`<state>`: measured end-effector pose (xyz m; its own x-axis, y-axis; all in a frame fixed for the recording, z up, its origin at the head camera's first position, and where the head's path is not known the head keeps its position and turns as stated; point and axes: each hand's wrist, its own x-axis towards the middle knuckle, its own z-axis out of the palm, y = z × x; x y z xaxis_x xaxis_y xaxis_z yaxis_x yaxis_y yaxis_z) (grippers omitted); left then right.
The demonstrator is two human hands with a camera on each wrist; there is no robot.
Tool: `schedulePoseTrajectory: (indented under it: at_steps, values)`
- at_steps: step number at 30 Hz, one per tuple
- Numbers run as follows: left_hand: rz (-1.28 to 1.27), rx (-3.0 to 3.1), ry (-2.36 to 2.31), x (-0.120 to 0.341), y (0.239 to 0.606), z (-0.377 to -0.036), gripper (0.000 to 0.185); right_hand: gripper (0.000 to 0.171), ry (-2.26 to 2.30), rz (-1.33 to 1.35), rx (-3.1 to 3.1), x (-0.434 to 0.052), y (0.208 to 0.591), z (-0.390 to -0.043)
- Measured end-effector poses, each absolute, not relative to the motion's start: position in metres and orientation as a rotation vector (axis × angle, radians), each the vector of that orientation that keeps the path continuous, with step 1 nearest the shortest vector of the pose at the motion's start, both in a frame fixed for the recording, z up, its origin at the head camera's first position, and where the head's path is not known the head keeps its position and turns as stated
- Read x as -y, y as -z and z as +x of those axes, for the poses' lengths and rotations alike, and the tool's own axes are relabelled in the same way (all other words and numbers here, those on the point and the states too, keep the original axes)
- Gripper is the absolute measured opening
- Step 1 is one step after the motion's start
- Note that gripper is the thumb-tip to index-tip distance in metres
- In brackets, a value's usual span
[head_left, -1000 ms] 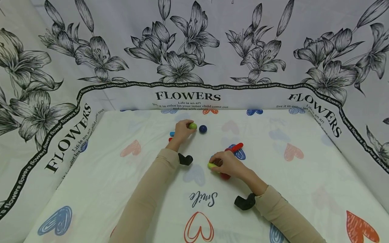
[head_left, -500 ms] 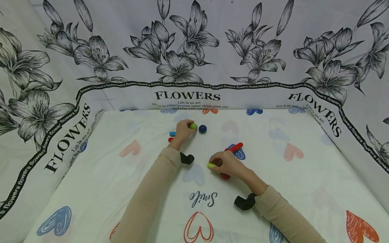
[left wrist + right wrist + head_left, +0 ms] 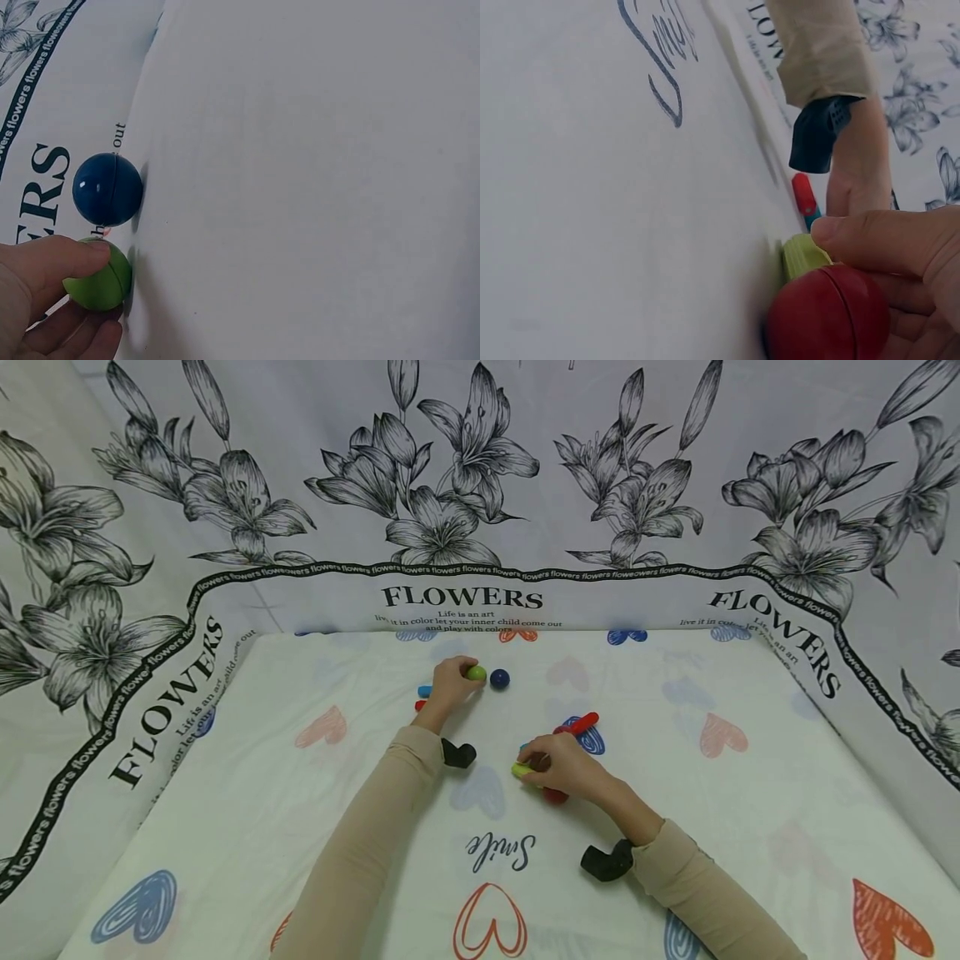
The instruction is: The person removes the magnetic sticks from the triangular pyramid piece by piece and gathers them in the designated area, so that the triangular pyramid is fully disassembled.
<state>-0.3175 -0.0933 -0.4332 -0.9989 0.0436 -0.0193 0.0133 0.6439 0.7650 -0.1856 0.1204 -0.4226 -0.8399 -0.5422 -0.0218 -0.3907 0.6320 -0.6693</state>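
At the far middle of the table, my left hand [image 3: 453, 683] pinches a glossy green ball [image 3: 101, 281] with a seam round it. Beside that ball rests a dark blue ball [image 3: 107, 189], close to it but apart. Nearer to me and to the right, my right hand [image 3: 562, 764] pinches a ribbed yellow-green piece [image 3: 802, 255] between thumb and fingers; its far part is hidden by the hand. A red ball [image 3: 829, 315] with a seam sits right by the piece, partly under the hand in the head view.
Beyond the right hand lies a red stick-like piece [image 3: 585, 723]. Left of the left hand, a blue piece [image 3: 424, 691] and a red piece [image 3: 421, 705] are partly hidden. Black wrist mounts [image 3: 607, 862] stick out from the sleeves. A heart-printed white cloth [image 3: 225, 827] covers the table.
Both hands keep nearly the same places and grips. The right hand has tilted very slightly, and a small blue bit now shows beside its fingers.
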Motion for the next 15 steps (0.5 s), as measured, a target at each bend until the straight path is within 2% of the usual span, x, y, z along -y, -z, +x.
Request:
schedulePoseTrajectory:
  at_steps: [15]
  values:
    - [0.145, -2.876, -1.350, 0.104, 0.419, -0.303, 0.042, 0.021, 1.063, -0.840, -2.698, -0.132, 0.419, -0.173]
